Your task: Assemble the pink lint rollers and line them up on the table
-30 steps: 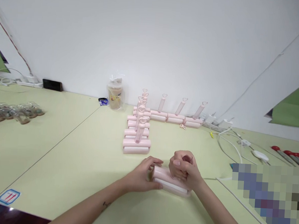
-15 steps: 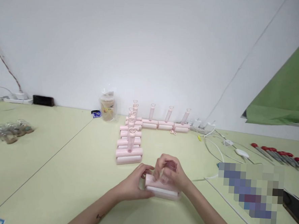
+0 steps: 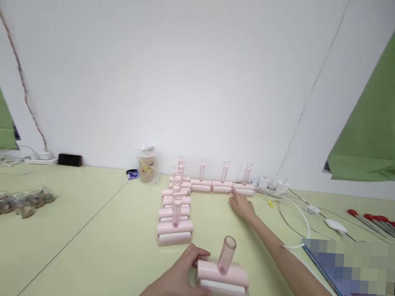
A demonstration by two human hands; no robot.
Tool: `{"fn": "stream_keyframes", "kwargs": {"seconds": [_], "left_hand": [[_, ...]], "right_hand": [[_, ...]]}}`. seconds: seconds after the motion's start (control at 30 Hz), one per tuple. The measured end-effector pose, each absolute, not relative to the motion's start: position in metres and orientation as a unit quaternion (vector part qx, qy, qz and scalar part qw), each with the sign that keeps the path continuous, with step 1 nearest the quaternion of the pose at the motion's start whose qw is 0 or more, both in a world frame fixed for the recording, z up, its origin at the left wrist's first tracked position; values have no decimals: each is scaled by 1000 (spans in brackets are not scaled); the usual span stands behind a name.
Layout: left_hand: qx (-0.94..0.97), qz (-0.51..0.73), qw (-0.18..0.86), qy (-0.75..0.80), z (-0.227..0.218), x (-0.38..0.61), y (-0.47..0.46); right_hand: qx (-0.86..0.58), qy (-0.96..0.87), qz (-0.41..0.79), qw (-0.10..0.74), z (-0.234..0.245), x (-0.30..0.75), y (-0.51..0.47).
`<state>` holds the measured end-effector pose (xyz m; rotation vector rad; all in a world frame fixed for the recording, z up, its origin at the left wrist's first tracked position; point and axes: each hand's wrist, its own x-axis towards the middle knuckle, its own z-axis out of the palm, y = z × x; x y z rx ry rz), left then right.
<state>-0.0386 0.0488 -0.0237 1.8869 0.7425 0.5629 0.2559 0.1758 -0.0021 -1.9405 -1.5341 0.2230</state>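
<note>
My left hand (image 3: 185, 277) grips the left end of a pink pet hair roller (image 3: 223, 274), thumb in front and fingers behind. Its clear pink tubular handle (image 3: 227, 255) stands up and is open at the top, with no heart-shaped end on it. My right hand (image 3: 242, 205) is stretched out to the back row, fingertips close together on the table just in front of another pink roller (image 3: 222, 187). Whatever is under those fingertips is hidden. A column of similar rollers (image 3: 175, 233) with heart-topped handles stands left of my hands.
White cables and chargers (image 3: 282, 186) lie at the back right, with red-ended tools (image 3: 369, 216) beyond. A bagged cup (image 3: 147, 167) stands by the wall. Small glass jars (image 3: 23, 204) sit at the left, near a black phone (image 3: 70, 160). A blurred blue item lies at the right.
My right hand has let go of the roller's handle and reached away to the back row, where a small pink piece lay. My left hand still holds the roller. The view has shifted.
</note>
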Motion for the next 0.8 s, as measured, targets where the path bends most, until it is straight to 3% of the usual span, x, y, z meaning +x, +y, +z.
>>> {"fn": "stream_keyframes", "kwargs": {"seconds": [0.13,0.27,0.57,0.8], "left_hand": [[770,225,509,311,-23,-40,47],[770,230,521,288,-26,-39,53],[804,205,486,273,-27,-39,55],[759,298,472,336,24,-21,37]], "right_hand": [[-737,-607,79,286,-13,260,183],[-739,-600,65,301,-18,262,186],[-706,-556,136,417,-8,253,163],[-576,-594,236,509,46,219,84]]}}
